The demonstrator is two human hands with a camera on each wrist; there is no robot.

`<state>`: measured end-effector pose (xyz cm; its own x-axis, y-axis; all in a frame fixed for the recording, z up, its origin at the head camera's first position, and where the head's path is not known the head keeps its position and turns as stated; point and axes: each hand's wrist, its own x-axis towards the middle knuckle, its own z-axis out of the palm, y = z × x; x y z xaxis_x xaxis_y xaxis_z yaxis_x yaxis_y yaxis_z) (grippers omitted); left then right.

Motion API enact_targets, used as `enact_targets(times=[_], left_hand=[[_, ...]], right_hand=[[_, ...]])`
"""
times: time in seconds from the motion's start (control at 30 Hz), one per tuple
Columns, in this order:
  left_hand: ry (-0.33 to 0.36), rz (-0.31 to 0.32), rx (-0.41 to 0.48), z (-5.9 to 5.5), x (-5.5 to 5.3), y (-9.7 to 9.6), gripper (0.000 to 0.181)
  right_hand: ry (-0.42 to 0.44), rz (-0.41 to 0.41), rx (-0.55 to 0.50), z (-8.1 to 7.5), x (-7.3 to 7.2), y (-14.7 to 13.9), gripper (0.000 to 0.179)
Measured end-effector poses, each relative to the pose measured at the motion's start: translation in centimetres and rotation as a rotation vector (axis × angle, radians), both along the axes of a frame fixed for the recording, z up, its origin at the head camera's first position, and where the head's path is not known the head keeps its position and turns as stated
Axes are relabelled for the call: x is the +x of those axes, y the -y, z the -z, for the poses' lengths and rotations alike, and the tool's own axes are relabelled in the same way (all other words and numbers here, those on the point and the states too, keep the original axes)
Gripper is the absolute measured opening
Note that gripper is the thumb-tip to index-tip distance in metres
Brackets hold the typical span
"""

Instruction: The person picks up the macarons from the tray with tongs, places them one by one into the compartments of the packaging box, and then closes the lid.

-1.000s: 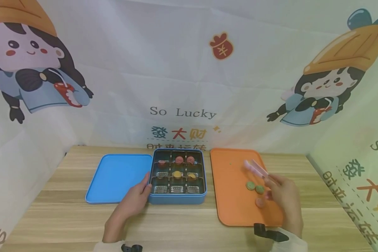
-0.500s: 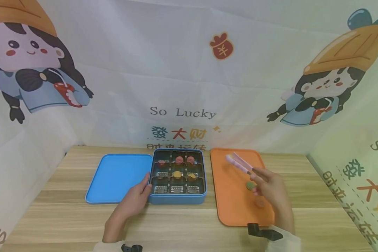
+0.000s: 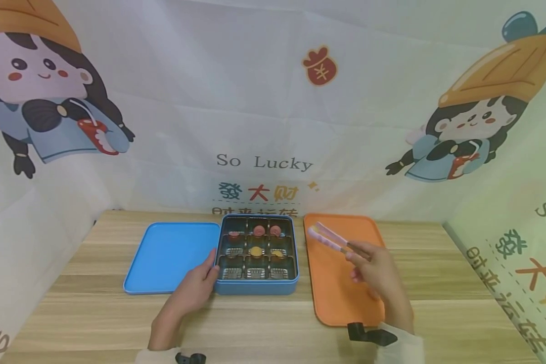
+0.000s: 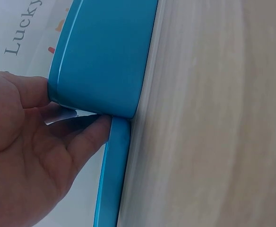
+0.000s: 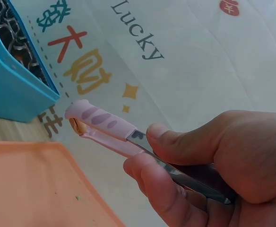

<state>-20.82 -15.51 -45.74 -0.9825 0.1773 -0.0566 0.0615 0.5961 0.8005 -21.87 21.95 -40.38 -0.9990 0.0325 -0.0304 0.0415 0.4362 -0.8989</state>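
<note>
My left hand [image 3: 195, 285] holds the near left corner of a blue box [image 3: 256, 288], thumb at the rim and fingers against its side. Inside the box, a dark divided insert [image 3: 256, 273] carries red discs [image 3: 259, 231] in the back row and yellow discs [image 3: 256, 252] in the middle row. My right hand [image 3: 379, 270] grips mini tongs [image 3: 329, 237] with pink patterned tips and metal arms, above an orange tray [image 3: 341, 303]. Between the tong tips in the right wrist view is a small yellow-brown disc [image 5: 80, 126]. My right hand hides the discs lying on the tray.
A flat blue lid [image 3: 173, 258] lies left of the box, its edge against the box wall. Behind the wooden table [image 3: 255, 328] hangs a printed white cloth [image 3: 264, 101], with more cloth at both sides.
My right hand has carried the tongs leftward across the orange tray toward the box, covering the green and pinkish discs seen earlier. My left hand and the box stay put.
</note>
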Motion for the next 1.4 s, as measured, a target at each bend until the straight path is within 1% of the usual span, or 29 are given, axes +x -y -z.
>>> enact_targets(times=[0.07, 0.3, 0.63, 0.8, 0.9, 1.03, 1.2, 1.27, 1.4], left_hand=[[0.001, 0.001, 0.0, 0.0, 0.0, 0.0, 0.056], [0.0, 0.003, -0.003, 0.0, 0.0, 0.0, 0.056], [0.005, -0.003, -0.006, -0.1, 0.1, 0.0, 0.056], [-0.001, 0.0, -0.004, -0.1, 0.0, 0.0, 0.056], [-0.003, 0.001, -0.002, -0.1, 0.0, 0.0, 0.055], [-0.004, 0.001, 0.0, 0.0, 0.1, 0.0, 0.055], [0.001, 0.002, 0.002, 0.1, 0.1, 0.1, 0.056], [0.003, 0.002, 0.004, 0.1, 0.1, 0.1, 0.056], [0.003, 0.002, 0.008, 0.0, 0.1, 0.1, 0.056]], right_hand=[[-0.005, -0.012, 0.004, 0.1, -0.1, 0.1, 0.039], [-0.034, -0.052, 0.068, 0.1, -0.1, 0.5, 0.039], [-0.019, -0.033, 0.03, 0.0, -0.2, 1.3, 0.039], [-0.025, -0.058, -0.002, 0.1, -0.4, 1.9, 0.038], [-0.038, -0.077, 0.012, 0.0, -0.3, 2.4, 0.038], [-0.055, -0.119, 0.027, -0.1, -0.3, 3.5, 0.037], [-0.069, -0.188, -0.002, -0.2, -0.2, 5.6, 0.036], [-0.078, -0.209, -0.011, -0.1, -0.2, 6.7, 0.036], [-0.101, -0.239, 0.015, 0.4, -0.3, 8.7, 0.036]])
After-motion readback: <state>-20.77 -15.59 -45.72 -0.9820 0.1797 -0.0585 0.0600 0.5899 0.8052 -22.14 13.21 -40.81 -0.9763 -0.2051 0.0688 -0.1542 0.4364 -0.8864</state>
